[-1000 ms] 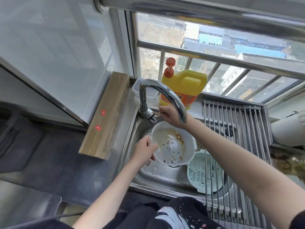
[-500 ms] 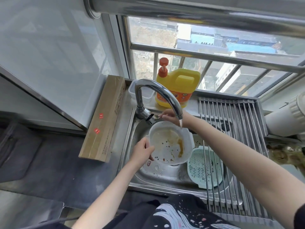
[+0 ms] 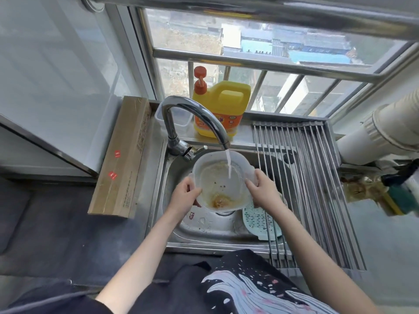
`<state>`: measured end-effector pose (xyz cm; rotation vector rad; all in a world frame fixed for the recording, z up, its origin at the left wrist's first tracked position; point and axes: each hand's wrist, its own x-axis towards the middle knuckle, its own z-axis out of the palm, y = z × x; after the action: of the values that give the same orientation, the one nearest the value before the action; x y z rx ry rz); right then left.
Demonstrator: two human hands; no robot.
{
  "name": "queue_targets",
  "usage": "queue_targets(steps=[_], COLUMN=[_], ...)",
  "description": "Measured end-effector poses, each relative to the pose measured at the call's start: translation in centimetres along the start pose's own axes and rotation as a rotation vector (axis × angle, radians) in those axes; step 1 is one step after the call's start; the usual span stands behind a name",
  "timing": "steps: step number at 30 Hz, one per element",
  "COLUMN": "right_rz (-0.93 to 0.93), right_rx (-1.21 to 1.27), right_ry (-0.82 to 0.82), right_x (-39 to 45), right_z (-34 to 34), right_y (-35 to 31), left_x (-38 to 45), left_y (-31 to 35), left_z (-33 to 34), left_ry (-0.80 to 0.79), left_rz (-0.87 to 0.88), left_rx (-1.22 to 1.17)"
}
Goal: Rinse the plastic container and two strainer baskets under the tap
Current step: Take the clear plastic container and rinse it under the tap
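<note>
A translucent white plastic container [image 3: 217, 175] with brown food residue pooled at its near side is held over the steel sink [image 3: 204, 225]. Water runs from the curved tap [image 3: 197, 114] into the container. My left hand [image 3: 184, 197] grips its left rim and my right hand [image 3: 264, 189] grips its right rim. A pale green strainer basket [image 3: 258, 220] lies in the sink at the right, partly under the container and the rack. A second strainer basket is not visible.
A roll-up steel drying rack [image 3: 317, 189] covers the sink's right side. A yellow detergent jug [image 3: 221, 107] and a clear box [image 3: 181, 121] stand behind the tap. A long cardboard box [image 3: 124, 155] lies left of the sink. A white pipe [image 3: 385, 132] crosses at the right.
My right hand left the tap handle and took hold of the container's right rim. Water now streams into the container, and the residue has washed to its near side.
</note>
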<state>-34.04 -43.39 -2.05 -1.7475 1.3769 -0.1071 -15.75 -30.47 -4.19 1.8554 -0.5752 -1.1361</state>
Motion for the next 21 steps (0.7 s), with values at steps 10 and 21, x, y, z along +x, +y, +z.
queue_targets(steps=[10, 21], right_rz=[0.081, 0.032], right_rx=[0.185, 0.197], right_ry=[0.197, 0.285], right_x=[-2.1, -3.4], right_z=[3.0, 3.4], right_y=[0.5, 0.6], left_x=[0.2, -0.2], left_y=[-0.7, -1.6], left_z=[1.3, 1.8], left_ry=[0.167, 0.127], left_rz=[-0.126, -0.153], left_rx=[-0.041, -0.121])
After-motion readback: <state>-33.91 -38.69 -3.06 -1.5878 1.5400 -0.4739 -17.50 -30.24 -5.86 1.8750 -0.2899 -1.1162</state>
